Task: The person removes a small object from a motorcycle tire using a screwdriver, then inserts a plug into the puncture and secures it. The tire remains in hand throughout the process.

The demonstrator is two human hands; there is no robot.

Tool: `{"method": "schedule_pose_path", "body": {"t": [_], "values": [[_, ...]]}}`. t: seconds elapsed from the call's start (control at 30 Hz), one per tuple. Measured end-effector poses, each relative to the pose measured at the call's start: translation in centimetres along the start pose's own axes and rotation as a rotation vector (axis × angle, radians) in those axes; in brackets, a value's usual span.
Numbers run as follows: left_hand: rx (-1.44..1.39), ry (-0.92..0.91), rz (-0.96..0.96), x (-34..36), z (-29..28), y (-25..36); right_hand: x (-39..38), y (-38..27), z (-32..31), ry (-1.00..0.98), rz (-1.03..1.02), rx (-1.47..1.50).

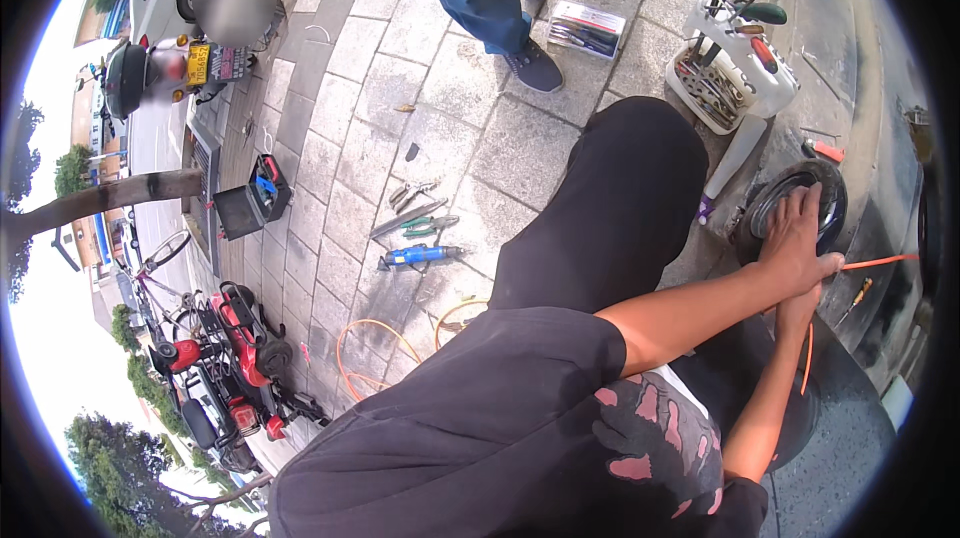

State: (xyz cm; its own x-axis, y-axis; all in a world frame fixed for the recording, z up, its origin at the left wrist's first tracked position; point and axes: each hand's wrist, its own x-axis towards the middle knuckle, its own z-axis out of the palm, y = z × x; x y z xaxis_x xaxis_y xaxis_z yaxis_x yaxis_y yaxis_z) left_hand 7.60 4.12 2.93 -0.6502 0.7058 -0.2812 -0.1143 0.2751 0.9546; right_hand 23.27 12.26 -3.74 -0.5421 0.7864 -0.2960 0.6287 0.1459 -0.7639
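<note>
My left hand (790, 233) lies over a black wheel-like round part (765, 200) at the right, fingers stretched out across it. Just below it is my right hand (799, 306), its fingers mostly hidden behind the left one. A thin orange hose (878, 261) runs from beside my hands toward the right edge. Another orange length (807, 363) hangs below the right hand. Beside the round part lies a small red-orange item (824, 151). A yellow-handled screwdriver (856, 296) rests to the right of my hands.
A cut white jug (683, 98) holds sockets and hand tools. On the paving lie a blue air tool (420, 256), green-handled pliers (430, 226) and an orange hose coil (345, 358). An open black toolbox (240, 213) stands left. Another person's shoe (535, 68) is ahead; parked scooters (240, 348) stand left.
</note>
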Motion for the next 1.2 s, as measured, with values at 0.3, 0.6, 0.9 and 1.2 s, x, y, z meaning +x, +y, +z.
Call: {"method": "schedule_pose_path", "body": {"t": [0.3, 0.6, 0.9, 1.2], "values": [[-0.283, 0.091, 0.695, -8.8, -13.8, 8.2, 2.4, -1.2, -3.2, -0.073, -0.146, -0.267], [0.036, 0.674, -0.336, -1.1, -45.0, -28.5, 0.3, -5.3, -1.2, 0.003, 0.138, 0.119], [0.705, 0.546, -0.532, 5.2, -54.2, -40.5, -1.6, -4.9, -3.6, 0.032, 0.232, -0.006], [0.990, 0.281, -0.570, 9.7, -55.7, -41.9, -2.6, -8.0, -2.3, 0.031, 0.277, -0.004]]}}
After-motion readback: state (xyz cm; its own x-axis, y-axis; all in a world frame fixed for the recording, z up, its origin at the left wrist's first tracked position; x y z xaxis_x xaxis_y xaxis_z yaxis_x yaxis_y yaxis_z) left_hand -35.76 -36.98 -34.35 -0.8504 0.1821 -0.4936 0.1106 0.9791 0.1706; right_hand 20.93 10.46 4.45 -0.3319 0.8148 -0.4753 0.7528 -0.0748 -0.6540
